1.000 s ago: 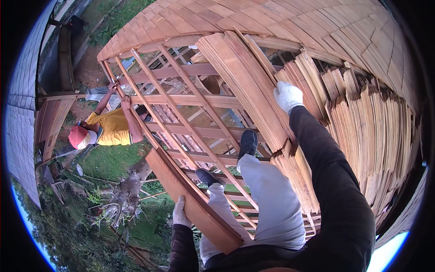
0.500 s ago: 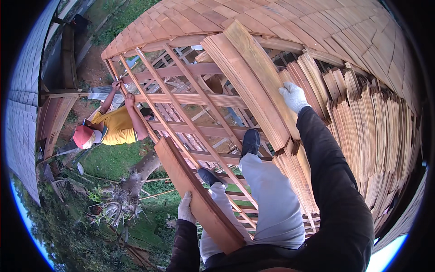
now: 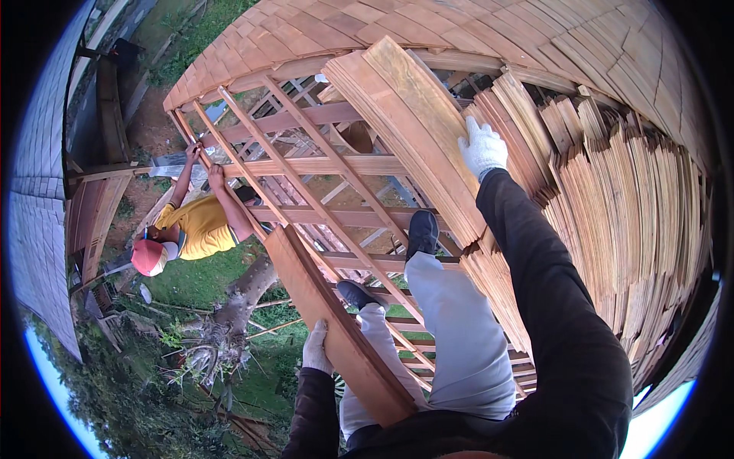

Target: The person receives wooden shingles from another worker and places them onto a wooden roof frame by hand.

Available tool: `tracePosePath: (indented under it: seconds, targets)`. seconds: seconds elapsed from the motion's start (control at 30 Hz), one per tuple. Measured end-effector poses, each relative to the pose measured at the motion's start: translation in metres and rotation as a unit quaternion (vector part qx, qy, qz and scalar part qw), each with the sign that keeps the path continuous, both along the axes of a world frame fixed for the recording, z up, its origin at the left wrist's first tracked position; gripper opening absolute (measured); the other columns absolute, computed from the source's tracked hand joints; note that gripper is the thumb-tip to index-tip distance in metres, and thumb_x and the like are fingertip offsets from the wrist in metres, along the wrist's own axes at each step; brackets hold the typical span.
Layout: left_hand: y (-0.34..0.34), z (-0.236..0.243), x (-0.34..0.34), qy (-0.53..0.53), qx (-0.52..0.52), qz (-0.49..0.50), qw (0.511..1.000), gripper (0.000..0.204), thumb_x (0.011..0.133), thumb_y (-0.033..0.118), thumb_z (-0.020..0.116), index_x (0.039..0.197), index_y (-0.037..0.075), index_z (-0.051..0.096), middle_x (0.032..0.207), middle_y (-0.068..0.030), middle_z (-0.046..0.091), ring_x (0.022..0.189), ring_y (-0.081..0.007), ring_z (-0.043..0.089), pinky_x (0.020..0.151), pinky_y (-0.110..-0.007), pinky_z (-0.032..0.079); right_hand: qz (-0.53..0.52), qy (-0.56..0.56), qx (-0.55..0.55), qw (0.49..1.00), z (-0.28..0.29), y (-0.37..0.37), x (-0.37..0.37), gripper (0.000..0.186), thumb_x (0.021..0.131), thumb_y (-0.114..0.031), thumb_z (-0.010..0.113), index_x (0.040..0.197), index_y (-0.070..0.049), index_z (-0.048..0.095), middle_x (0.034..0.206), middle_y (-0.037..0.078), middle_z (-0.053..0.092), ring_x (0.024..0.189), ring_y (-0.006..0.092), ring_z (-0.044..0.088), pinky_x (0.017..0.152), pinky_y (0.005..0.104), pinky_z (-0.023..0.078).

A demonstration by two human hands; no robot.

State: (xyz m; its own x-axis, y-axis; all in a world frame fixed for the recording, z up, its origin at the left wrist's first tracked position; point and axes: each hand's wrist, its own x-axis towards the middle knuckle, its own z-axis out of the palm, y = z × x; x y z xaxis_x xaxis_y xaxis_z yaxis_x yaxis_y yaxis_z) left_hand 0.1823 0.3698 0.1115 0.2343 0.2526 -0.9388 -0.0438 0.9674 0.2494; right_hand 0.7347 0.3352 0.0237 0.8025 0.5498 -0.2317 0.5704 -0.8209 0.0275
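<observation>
Head view: the gloved left hand, at lower centre, curls its fingers around the edge of a long reddish plank slanting up-left. The gloved right hand, at upper centre, lies flat on a stack of wooden shingles. Open roof battens gape beneath; another person reaches up at left.

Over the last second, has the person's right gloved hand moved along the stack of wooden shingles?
Cannot tell. The right gloved hand lies on the same stack of wooden shingles throughout; the head camera itself moves, so any slide is unclear.
</observation>
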Motion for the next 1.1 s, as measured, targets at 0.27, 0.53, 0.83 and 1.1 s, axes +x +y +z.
tracePosePath:
  seconds: [0.27, 0.53, 0.83, 1.1]
  targets:
    - [0.03, 0.003, 0.021, -0.003, 0.068, -0.024, 0.997, 0.05, 0.1, 0.024, 0.066, 0.14, -0.001, 0.053, 0.125, -0.0149, 0.067, 0.107, -0.0259, 0.07, 0.091, -0.04, 0.06, -0.093, 0.482, 0.209, 0.846, 0.1, 0.014, -0.158, 0.1, 0.087, -0.053, 0.076, 0.156, 0.008, 0.034, 0.15, 0.029, 0.052, 0.137, 0.0389, 0.054, 0.116, 0.0398, 0.041]
    - [0.088, 0.023, 0.168, -0.13, 0.215, -0.12, 0.96, 0.048, 0.1, 0.021, 0.065, 0.143, 0.001, 0.053, 0.128, -0.0096, 0.065, 0.111, -0.0182, 0.066, 0.095, -0.032, 0.054, -0.109, 0.729, 0.391, 0.551, 0.121, 0.065, -0.213, 0.082, 0.085, -0.022, 0.081, 0.151, 0.007, 0.04, 0.136, 0.018, 0.061, 0.122, 0.0223, 0.062, 0.103, 0.0344, 0.051]
    - [0.118, -0.078, 0.307, -0.123, 0.17, -0.063, 0.976, 0.075, 0.096, 0.054, 0.066, 0.151, 0.008, 0.044, 0.154, -0.016, 0.044, 0.144, -0.0295, 0.04, 0.117, -0.047, 0.033, -0.058, 0.368, 0.341, 0.863, 0.151, 0.062, -0.06, 0.083, 0.075, -0.036, 0.087, 0.136, 0.008, 0.052, 0.122, 0.024, 0.068, 0.112, 0.0307, 0.069, 0.096, 0.038, 0.055]
    - [0.073, -0.145, 0.401, -0.132, 0.175, -0.075, 0.973, 0.061, 0.089, 0.032, 0.078, 0.136, 0.002, 0.054, 0.124, -0.0133, 0.064, 0.114, -0.0277, 0.063, 0.097, -0.044, 0.051, 0.021, 0.164, 0.1, 0.981, 0.087, 0.058, -0.005, 0.08, 0.074, -0.039, 0.082, 0.135, 0.003, 0.051, 0.117, 0.03, 0.07, 0.112, 0.0423, 0.069, 0.097, 0.0455, 0.055]
